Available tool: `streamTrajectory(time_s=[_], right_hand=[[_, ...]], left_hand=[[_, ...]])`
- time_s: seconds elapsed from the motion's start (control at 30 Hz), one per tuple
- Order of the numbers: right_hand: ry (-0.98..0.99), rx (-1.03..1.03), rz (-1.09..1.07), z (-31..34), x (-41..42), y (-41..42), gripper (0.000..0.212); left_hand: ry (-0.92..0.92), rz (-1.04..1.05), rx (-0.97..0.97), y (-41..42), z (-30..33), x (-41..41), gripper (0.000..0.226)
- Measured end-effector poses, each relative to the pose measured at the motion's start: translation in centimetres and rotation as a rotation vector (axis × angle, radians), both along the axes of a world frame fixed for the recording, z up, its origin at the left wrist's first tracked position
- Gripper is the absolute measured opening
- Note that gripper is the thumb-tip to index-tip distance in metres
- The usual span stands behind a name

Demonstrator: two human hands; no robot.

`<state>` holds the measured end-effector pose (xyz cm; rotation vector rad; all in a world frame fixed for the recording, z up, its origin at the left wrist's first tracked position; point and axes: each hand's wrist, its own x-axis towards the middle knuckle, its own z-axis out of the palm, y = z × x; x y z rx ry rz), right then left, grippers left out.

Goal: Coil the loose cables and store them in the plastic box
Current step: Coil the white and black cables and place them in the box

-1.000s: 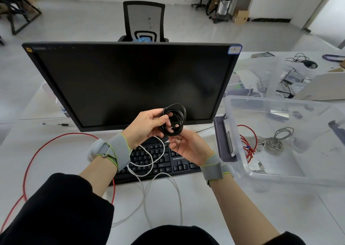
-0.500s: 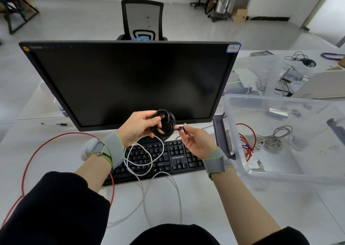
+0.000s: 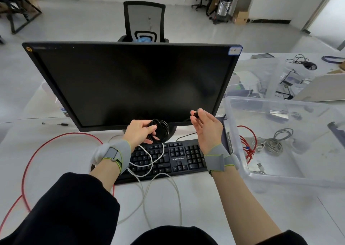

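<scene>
- The left hand (image 3: 140, 132) grips a coiled black cable (image 3: 161, 131), fingers curled round the loops, just in front of the wide black monitor (image 3: 130, 84) and above the black keyboard (image 3: 168, 157).
- The right hand (image 3: 206, 127) pinches the cable's black plug end (image 3: 195, 114) between thumb and fingers, raised to the right of the coil and apart from it.
- The clear plastic storage box (image 3: 235, 129) stands to the right of that hand, holding coiled red and grey cables (image 3: 268, 142).
- A loose white cable (image 3: 149, 162) trails across the keyboard; a loose red cable (image 3: 31, 157) lies on the white table (image 3: 61, 160) at left.
</scene>
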<state>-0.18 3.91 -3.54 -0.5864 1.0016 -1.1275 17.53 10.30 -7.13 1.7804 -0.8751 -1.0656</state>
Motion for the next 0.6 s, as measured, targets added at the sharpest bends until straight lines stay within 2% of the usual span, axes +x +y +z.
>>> streamTrajectory(time_s=[0.17, 0.23, 0.37, 0.43, 0.6], right_hand=[[-0.090, -0.011, 0.271, 0.3, 1.5, 1.4, 0.021], [-0.142, 0.054, 0.277, 0.3, 2.2, 1.7, 0.019], [-0.208, 0.112, 0.247, -0.1, 2.9, 2.1, 0.015], [-0.187, 0.085, 0.244, -0.1, 3.0, 2.2, 0.012], [-0.047, -0.047, 0.253, -0.5, 3.7, 2.5, 0.010]], left_hand=[[-0.015, 0.235, -0.045, -0.6, -0.6, 0.8, 0.013], [0.005, 0.253, -0.059, -0.7, -0.7, 0.8, 0.020], [0.045, 0.248, -0.094, -0.8, -0.4, 0.2, 0.019], [0.061, 0.237, -0.117, -0.9, -0.2, 0.0, 0.011], [0.108, 0.172, -0.181, -1.0, 0.8, -1.2, 0.012]])
